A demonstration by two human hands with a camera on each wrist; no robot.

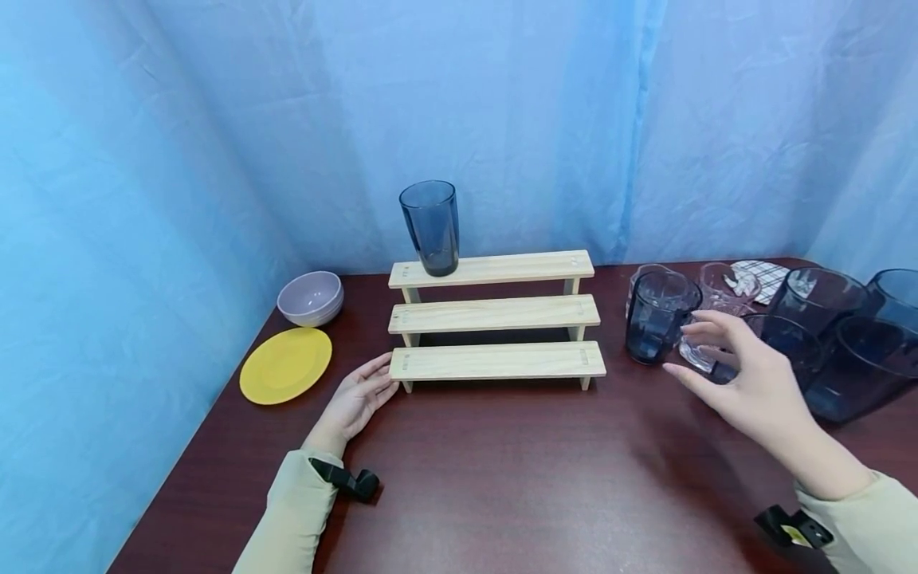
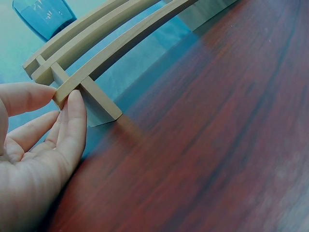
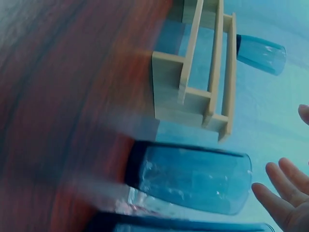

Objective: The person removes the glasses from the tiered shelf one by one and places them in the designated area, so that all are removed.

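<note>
A three-tier wooden stepped rack [image 1: 495, 362] stands on the table, and a tall blue-grey glass [image 1: 434, 231] is upright on the left end of its top tier. My left hand [image 1: 355, 403] pinches the left end of the lowest board between thumb and fingers, as the left wrist view [image 2: 48, 140] shows. Right of the rack, my right hand [image 1: 753, 383] hovers with thumb and fingers spread apart, holding nothing. Nearest to it is an upright blue-grey glass [image 1: 651, 331]; in the right wrist view the fingers [image 3: 285, 186] are beside this glass's rim.
More dark glasses [image 1: 817, 299] crowd the table's right side, with clear glasses [image 1: 724, 291] among them. Behind these lies a white patterned round piece [image 1: 767, 275]. On the left are a lilac bowl [image 1: 310, 297] and a yellow plate [image 1: 285, 367]. Blue curtains [image 1: 502, 119] hang behind the dark-red table [image 1: 502, 478].
</note>
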